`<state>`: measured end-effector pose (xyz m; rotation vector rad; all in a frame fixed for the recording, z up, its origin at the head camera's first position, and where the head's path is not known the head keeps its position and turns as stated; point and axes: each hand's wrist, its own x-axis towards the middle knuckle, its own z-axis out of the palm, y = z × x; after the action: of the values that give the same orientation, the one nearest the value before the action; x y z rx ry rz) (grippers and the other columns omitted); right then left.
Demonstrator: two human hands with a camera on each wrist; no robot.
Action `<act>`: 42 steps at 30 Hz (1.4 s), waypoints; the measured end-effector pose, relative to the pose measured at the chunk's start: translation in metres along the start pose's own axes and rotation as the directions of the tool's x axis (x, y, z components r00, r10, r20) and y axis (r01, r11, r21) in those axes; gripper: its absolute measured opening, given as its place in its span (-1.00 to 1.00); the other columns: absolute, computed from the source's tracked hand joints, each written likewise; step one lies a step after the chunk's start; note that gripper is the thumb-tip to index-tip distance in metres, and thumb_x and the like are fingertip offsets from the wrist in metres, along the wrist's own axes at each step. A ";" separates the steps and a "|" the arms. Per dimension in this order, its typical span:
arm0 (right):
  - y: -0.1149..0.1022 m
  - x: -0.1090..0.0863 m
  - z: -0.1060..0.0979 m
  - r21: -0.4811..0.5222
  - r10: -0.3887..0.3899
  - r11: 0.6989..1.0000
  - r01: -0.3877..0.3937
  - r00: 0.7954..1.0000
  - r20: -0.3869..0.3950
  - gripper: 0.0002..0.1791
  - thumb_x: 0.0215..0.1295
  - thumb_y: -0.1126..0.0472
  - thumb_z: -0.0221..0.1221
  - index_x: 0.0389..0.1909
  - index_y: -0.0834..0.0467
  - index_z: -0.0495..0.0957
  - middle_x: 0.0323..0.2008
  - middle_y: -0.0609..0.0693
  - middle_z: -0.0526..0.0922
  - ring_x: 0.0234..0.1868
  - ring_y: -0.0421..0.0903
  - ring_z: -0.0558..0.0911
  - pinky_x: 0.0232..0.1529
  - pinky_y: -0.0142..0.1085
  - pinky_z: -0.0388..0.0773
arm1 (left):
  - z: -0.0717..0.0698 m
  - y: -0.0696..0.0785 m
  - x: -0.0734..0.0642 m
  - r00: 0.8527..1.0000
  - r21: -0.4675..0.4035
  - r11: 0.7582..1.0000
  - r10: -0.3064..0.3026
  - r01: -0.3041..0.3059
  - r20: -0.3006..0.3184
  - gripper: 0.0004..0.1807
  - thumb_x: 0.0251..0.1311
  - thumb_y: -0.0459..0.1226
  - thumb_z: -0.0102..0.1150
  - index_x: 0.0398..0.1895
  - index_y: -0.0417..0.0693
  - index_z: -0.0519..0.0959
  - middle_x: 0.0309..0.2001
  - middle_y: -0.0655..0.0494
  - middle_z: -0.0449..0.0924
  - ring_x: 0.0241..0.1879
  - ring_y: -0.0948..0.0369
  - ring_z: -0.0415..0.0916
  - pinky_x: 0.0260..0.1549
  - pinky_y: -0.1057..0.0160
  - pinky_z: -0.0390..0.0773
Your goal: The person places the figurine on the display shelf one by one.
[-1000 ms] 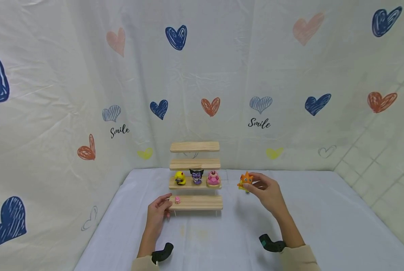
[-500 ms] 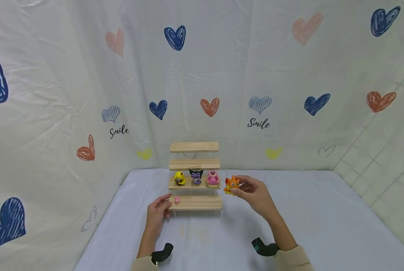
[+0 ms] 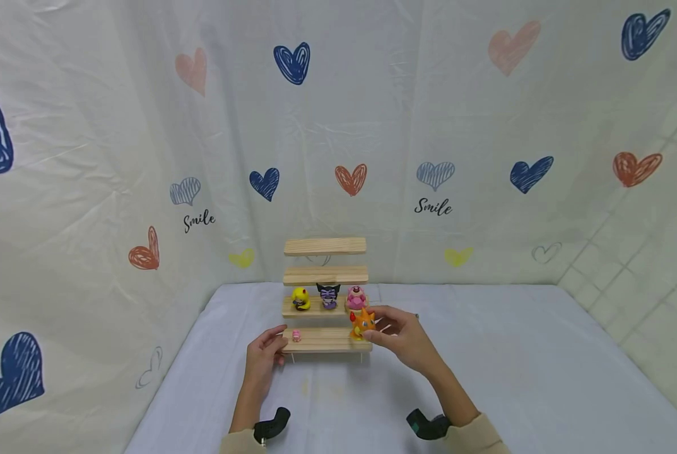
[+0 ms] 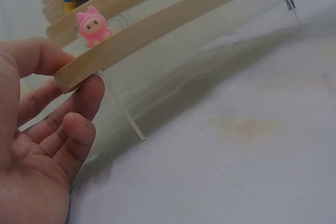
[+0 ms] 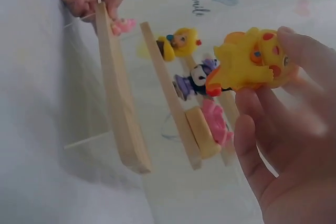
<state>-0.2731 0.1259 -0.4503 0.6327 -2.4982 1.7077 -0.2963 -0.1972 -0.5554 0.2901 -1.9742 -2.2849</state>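
Note:
My right hand [image 3: 402,337] pinches an orange and yellow toy figurine [image 3: 363,324] between thumb and fingers. In the head view the figurine overlaps the right end of the lowest board [image 3: 321,342] of a tiered wooden display stand. The right wrist view shows its yellow belly, with a gap between the toy and that board. At the board's left end, my left hand [image 4: 47,114] grips the wood, fingers above and below its edge. A small pink figurine [image 4: 94,28] with ears stands on the board close to those fingers.
One tier up stand a yellow figurine [image 3: 301,299], a purple and black one [image 3: 329,296] and a pink one on a round base [image 3: 356,298]. Above are the third board [image 3: 325,275] and top board [image 3: 325,246]. Thin legs [image 4: 126,114] carry the stand on a white-covered table [image 3: 520,359].
My right hand has carried the orange and yellow figurine leftward and down, from beside the stand to the lowest board's right end. The left hand keeps its grip in place.

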 end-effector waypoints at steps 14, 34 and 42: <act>0.003 -0.001 0.048 0.068 0.043 0.997 -0.046 0.998 0.053 -0.57 0.21 0.06 0.44 0.11 -0.03 0.67 -0.05 0.00 0.73 -0.12 -0.07 0.66 -0.11 -0.34 0.65 | 0.000 0.000 0.001 1.000 0.004 1.000 -0.013 0.013 -0.010 -0.58 0.25 -0.38 0.26 0.20 -0.25 0.59 -0.28 0.14 0.68 -0.50 0.26 0.44 -0.61 0.38 0.44; 0.014 0.017 0.093 -0.051 0.063 0.996 -0.070 0.990 -0.124 -0.52 0.17 0.04 0.46 0.11 0.09 0.69 -0.11 0.07 0.72 -0.21 -0.11 0.67 -0.21 -0.49 0.63 | 0.000 -0.001 0.000 1.000 -0.001 1.000 -0.015 0.015 -0.006 -0.55 0.25 -0.37 0.25 0.22 -0.27 0.58 -0.30 0.14 0.67 -0.52 0.25 0.45 -0.62 0.37 0.44; 0.015 0.026 0.098 -0.071 0.068 0.994 -0.078 0.988 -0.139 -0.52 0.17 0.06 0.46 0.13 0.01 0.68 -0.08 0.04 0.74 -0.21 -0.09 0.67 -0.22 -0.53 0.59 | 0.000 0.001 0.000 1.000 -0.006 1.000 -0.016 0.016 -0.011 -0.59 0.25 -0.37 0.26 0.18 -0.21 0.62 -0.29 0.14 0.69 -0.51 0.25 0.47 -0.61 0.36 0.45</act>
<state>-0.2838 0.0339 -0.4948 0.4084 -2.5062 1.6098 -0.2963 -0.1972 -0.5545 0.3188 -1.9671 -2.2930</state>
